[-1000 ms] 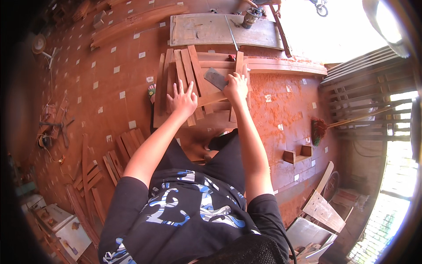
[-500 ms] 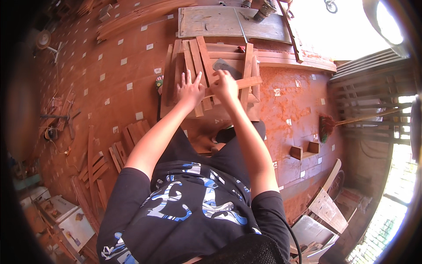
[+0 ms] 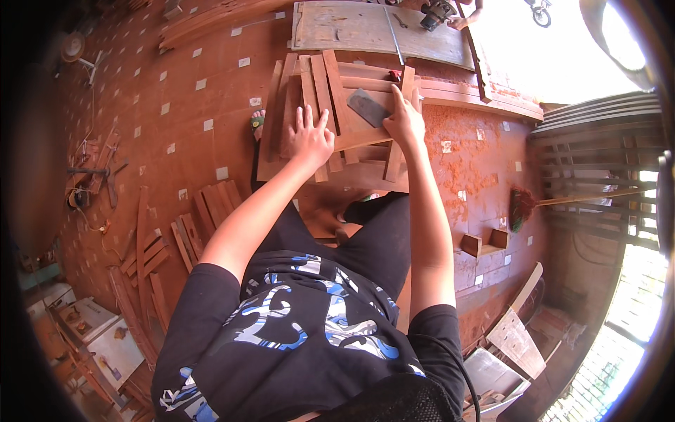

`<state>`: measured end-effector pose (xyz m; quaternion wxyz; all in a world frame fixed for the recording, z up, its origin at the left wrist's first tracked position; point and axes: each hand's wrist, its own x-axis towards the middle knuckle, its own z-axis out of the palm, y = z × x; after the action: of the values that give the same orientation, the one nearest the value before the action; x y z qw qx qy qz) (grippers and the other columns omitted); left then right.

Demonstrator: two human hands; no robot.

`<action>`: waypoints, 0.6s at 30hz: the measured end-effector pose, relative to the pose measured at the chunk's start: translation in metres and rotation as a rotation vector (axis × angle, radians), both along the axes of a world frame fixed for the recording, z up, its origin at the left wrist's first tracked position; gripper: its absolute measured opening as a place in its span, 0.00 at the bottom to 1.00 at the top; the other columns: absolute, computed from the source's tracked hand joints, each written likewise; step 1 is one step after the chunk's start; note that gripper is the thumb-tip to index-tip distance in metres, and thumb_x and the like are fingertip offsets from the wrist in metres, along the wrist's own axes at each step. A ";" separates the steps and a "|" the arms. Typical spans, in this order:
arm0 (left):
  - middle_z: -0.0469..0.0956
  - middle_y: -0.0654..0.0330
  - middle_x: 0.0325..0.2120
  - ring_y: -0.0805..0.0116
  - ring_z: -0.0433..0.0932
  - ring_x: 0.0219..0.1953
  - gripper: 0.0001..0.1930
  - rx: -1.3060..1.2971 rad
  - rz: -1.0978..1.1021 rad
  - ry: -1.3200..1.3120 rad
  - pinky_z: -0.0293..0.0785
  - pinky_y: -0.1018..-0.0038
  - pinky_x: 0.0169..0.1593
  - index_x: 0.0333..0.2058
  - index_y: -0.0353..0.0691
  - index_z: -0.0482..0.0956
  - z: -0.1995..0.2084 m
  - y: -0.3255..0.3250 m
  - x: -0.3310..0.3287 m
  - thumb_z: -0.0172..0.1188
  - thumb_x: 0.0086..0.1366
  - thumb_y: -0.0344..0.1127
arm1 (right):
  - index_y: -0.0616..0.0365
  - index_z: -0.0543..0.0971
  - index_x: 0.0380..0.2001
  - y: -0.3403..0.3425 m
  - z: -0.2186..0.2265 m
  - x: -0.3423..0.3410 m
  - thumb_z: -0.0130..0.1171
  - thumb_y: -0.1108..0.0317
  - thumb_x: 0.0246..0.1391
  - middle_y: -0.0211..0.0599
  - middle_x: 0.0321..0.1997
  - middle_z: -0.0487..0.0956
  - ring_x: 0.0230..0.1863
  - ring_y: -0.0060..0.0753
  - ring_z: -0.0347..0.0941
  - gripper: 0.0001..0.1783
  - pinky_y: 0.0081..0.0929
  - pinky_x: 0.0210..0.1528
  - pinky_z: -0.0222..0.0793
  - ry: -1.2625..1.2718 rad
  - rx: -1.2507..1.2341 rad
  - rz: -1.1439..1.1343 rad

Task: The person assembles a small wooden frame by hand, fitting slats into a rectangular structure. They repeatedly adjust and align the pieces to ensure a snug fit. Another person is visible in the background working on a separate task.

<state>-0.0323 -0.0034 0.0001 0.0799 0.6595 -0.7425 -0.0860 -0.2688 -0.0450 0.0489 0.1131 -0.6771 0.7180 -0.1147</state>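
Note:
My left hand [image 3: 311,143] lies with fingers spread over several narrow reddish wooden slats [image 3: 320,88], side by side on a low wooden work surface. My right hand [image 3: 406,123] is on another wooden slat [image 3: 394,163] at the right, its index finger stretched along the slat and the other fingers curled round it. Between my hands rests a dark grey rectangular block [image 3: 368,107], set at a slant on the wood. A small red and black item [image 3: 395,75] lies beyond it, too small to name.
Past the work surface is a long grey board [image 3: 344,28], with another person's hand [image 3: 460,22] by a dark power tool [image 3: 437,14]. Loose slats [image 3: 204,211] lie on the floor at left. To the right are a broom [image 3: 522,207] and a small wooden frame [image 3: 485,243].
My right hand has moved right, from a slat lying crosswise to the slat at the right edge. The grey block shows more fully. My left hand stays spread over the slats.

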 end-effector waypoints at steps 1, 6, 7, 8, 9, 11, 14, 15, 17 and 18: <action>0.54 0.46 0.72 0.46 0.49 0.75 0.31 -0.002 0.002 0.009 0.57 0.40 0.69 0.69 0.55 0.64 0.000 -0.001 0.000 0.47 0.67 0.44 | 0.41 0.60 0.72 -0.001 0.001 0.009 0.64 0.71 0.45 0.46 0.52 0.79 0.52 0.50 0.79 0.48 0.44 0.51 0.78 -0.012 -0.002 0.020; 0.53 0.47 0.73 0.46 0.49 0.75 0.31 0.005 0.008 0.038 0.54 0.41 0.70 0.70 0.56 0.64 0.000 -0.002 -0.001 0.46 0.67 0.44 | 0.41 0.52 0.75 0.003 -0.004 0.067 0.63 0.71 0.44 0.51 0.52 0.78 0.49 0.55 0.79 0.54 0.46 0.52 0.76 -0.105 0.000 0.106; 0.53 0.47 0.73 0.46 0.49 0.75 0.31 0.006 0.007 0.037 0.54 0.41 0.70 0.70 0.56 0.64 0.000 -0.003 -0.001 0.46 0.67 0.44 | 0.42 0.53 0.75 0.005 -0.005 0.079 0.63 0.71 0.44 0.50 0.52 0.78 0.51 0.54 0.78 0.53 0.46 0.53 0.76 -0.093 -0.038 0.136; 0.53 0.47 0.73 0.46 0.48 0.75 0.31 0.008 0.016 0.035 0.53 0.41 0.70 0.70 0.56 0.64 -0.001 -0.003 0.000 0.46 0.66 0.43 | 0.42 0.53 0.75 0.010 -0.006 0.093 0.62 0.72 0.45 0.50 0.52 0.79 0.52 0.53 0.77 0.53 0.45 0.54 0.75 -0.082 -0.075 0.175; 0.53 0.47 0.73 0.46 0.48 0.75 0.31 0.013 0.025 0.034 0.53 0.42 0.71 0.70 0.56 0.64 -0.002 -0.003 0.002 0.46 0.66 0.43 | 0.44 0.59 0.73 0.017 -0.006 0.102 0.61 0.73 0.46 0.47 0.51 0.79 0.55 0.50 0.76 0.48 0.43 0.56 0.75 0.002 -0.116 0.162; 0.53 0.47 0.73 0.46 0.48 0.75 0.31 0.018 0.024 0.029 0.53 0.41 0.70 0.70 0.56 0.64 -0.002 -0.002 0.002 0.46 0.66 0.43 | 0.49 0.64 0.69 0.023 -0.007 0.100 0.63 0.72 0.46 0.46 0.49 0.79 0.57 0.49 0.74 0.44 0.41 0.58 0.74 -0.034 -0.174 0.118; 0.53 0.49 0.73 0.48 0.48 0.76 0.31 0.045 0.006 0.019 0.54 0.43 0.71 0.70 0.56 0.62 0.006 -0.003 0.001 0.45 0.67 0.44 | 0.51 0.75 0.55 0.015 -0.010 0.075 0.60 0.73 0.48 0.45 0.46 0.79 0.55 0.49 0.74 0.27 0.41 0.56 0.75 -0.185 -0.116 -0.059; 0.52 0.50 0.74 0.49 0.47 0.76 0.31 0.060 -0.003 0.013 0.54 0.43 0.71 0.71 0.57 0.61 0.010 -0.002 0.000 0.44 0.68 0.44 | 0.51 0.76 0.53 0.010 -0.015 0.055 0.59 0.73 0.48 0.45 0.46 0.79 0.53 0.49 0.75 0.25 0.42 0.54 0.76 -0.038 -0.193 -0.034; 0.53 0.50 0.73 0.49 0.48 0.76 0.31 0.058 0.005 -0.020 0.54 0.44 0.71 0.71 0.57 0.62 0.010 0.001 0.000 0.44 0.68 0.44 | 0.50 0.78 0.51 0.005 -0.018 0.016 0.59 0.71 0.49 0.45 0.47 0.80 0.51 0.50 0.77 0.23 0.43 0.52 0.76 0.078 -0.218 -0.050; 0.53 0.50 0.73 0.49 0.48 0.76 0.31 0.057 0.011 -0.037 0.55 0.45 0.71 0.71 0.56 0.62 0.010 0.000 0.001 0.44 0.68 0.44 | 0.50 0.78 0.51 0.003 -0.012 0.004 0.59 0.70 0.49 0.44 0.47 0.80 0.50 0.50 0.78 0.22 0.44 0.53 0.76 0.046 -0.164 -0.091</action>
<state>-0.0312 -0.0034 0.0102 0.0478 0.6669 -0.7376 -0.0945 -0.2646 -0.0417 0.0372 0.0352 -0.6531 0.7388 -0.1627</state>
